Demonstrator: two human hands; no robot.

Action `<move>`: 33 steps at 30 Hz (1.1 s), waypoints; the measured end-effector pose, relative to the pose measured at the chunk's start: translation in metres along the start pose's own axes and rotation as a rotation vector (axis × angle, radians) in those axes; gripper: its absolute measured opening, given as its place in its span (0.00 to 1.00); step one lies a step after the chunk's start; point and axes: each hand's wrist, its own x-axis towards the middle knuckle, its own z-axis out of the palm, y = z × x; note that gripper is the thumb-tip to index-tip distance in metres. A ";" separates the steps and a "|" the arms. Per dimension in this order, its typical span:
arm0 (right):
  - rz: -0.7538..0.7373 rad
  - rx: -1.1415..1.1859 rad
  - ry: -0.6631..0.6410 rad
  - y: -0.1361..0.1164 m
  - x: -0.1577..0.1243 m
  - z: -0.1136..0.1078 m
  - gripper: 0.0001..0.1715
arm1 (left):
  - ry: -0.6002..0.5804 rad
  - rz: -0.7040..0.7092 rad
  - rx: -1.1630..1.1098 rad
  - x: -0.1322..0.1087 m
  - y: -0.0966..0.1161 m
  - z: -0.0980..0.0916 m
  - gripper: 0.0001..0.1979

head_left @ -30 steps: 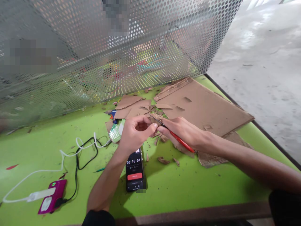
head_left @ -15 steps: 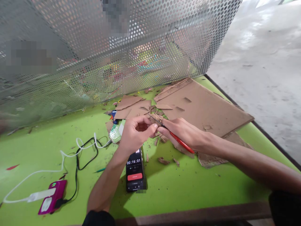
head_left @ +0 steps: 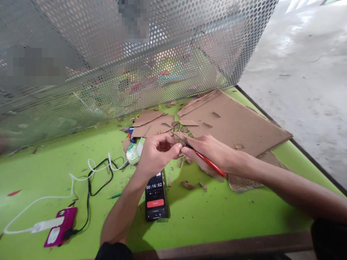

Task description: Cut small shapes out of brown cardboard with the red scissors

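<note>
My left hand (head_left: pixel 156 153) is closed in a pinch on a small cardboard piece (head_left: pixel 181 136), held just above the green table (head_left: pixel 217 213). My right hand (head_left: pixel 214 153) grips a red-handled craft knife (head_left: pixel 210 164), its dark blade tip touching the cardboard piece at my left fingertips. Both hands hover over cardboard scraps, just beyond a black phone (head_left: pixel 155 195) that shows a running timer.
A large cardboard sheet (head_left: pixel 238 126) lies at the right, with smaller cut pieces (head_left: pixel 153 122) behind my hands. A perforated metal screen (head_left: pixel 121 61) walls off the far side. A pink device (head_left: pixel 58 231) with white and black cables (head_left: pixel 89 173) sits at the left. The table's right edge drops to concrete floor.
The phone timer has ticked from 00:16:01 to 00:16:02. My hands have barely shifted; the knife tip stays on the cardboard piece.
</note>
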 end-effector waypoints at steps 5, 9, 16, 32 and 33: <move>-0.012 0.001 0.010 0.001 0.000 0.001 0.28 | -0.021 -0.015 -0.019 0.000 -0.001 -0.001 0.12; -0.046 0.040 0.038 0.004 -0.001 0.004 0.26 | -0.028 -0.015 -0.021 -0.001 0.000 -0.002 0.12; -0.074 0.066 0.057 0.006 -0.001 0.007 0.21 | -0.022 -0.009 -0.008 0.000 0.001 0.000 0.12; -0.011 0.071 0.021 0.005 -0.001 0.006 0.27 | -0.023 0.001 -0.034 0.000 -0.001 -0.001 0.11; -0.014 0.071 0.023 0.005 -0.001 0.006 0.27 | -0.025 0.002 -0.035 0.000 -0.001 -0.001 0.11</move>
